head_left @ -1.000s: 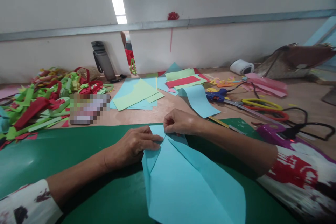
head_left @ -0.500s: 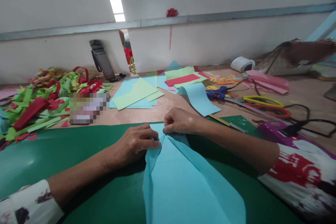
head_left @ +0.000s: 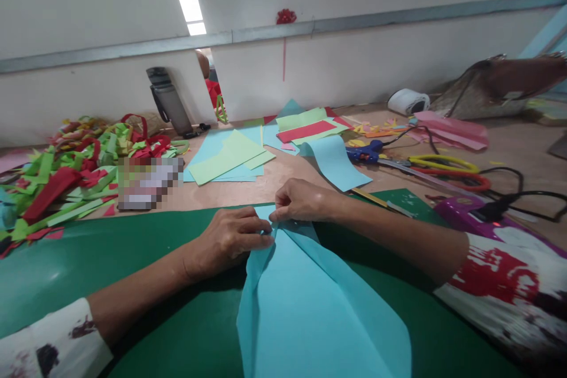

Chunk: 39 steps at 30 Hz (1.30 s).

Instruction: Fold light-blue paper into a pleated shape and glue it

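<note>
A large sheet of light blue paper (head_left: 310, 307) lies lengthwise in front of me, its sides folded inward and narrowing toward the far end. My left hand (head_left: 234, 235) pinches the left fold near that end, between thumb and fingers. Just to the right and slightly farther off, my right hand (head_left: 299, 201) has its thumb and fingertips closed on the paper where the folds meet. The fingertips of both hands nearly touch. Beneath the paper is a dark green mat (head_left: 177, 313).
Paper strips (head_left: 95, 159) are heaped at left beside a blurred-out flat object (head_left: 150, 183) and a grey bottle (head_left: 170, 103). Coloured sheets (head_left: 225, 159) lie ahead. At right are a blue glue gun (head_left: 365, 152), scissors (head_left: 447, 165), a purple power strip (head_left: 460, 218) and a bag (head_left: 500, 88).
My right hand has shifted slightly left, closer to my left hand, still pinching the paper. The paper's near part has moved a little left.
</note>
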{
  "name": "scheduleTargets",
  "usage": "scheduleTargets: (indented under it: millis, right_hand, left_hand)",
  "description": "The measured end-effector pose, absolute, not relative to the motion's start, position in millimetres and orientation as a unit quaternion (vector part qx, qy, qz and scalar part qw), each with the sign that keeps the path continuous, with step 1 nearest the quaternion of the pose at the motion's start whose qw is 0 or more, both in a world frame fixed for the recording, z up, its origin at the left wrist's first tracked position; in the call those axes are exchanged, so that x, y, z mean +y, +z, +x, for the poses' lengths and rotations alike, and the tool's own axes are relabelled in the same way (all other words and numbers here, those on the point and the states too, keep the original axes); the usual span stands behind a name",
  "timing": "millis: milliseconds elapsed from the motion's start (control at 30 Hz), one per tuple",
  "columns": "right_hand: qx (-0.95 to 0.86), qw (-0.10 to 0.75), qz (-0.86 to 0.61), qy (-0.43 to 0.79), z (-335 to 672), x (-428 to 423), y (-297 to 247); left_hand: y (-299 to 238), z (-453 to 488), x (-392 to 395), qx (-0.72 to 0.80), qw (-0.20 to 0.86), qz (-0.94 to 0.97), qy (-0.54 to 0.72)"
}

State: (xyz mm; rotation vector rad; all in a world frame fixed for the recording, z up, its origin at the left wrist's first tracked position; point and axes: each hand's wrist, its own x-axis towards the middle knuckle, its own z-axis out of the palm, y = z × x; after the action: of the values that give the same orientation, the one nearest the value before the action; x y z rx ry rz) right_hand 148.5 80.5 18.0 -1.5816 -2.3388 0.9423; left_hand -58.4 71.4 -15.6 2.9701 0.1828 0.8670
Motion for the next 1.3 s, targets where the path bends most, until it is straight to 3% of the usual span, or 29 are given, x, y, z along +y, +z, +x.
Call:
scheduleTargets:
  millis: [300, 667, 1300]
  right_hand:
    - [-0.791, 0.054, -0.544, 0.274, 143.3, 78.0, 23.4]
    - [-0.793, 0.057, -0.535, 0.286, 145.9, 79.2, 23.0]
    - [-0.784, 0.065, -0.519, 0.335, 149.3, 81.1, 21.9]
  left_hand:
    - [-17.4, -57.5, 73.9, 0.055, 0.017, 0.959, 0.277]
    - [-20.3, -58.0, 71.5, 0.097, 0.107, 0.956, 0.256]
    - [-18.3, -61.0, 68.7, 0.141, 0.098, 0.960, 0.222]
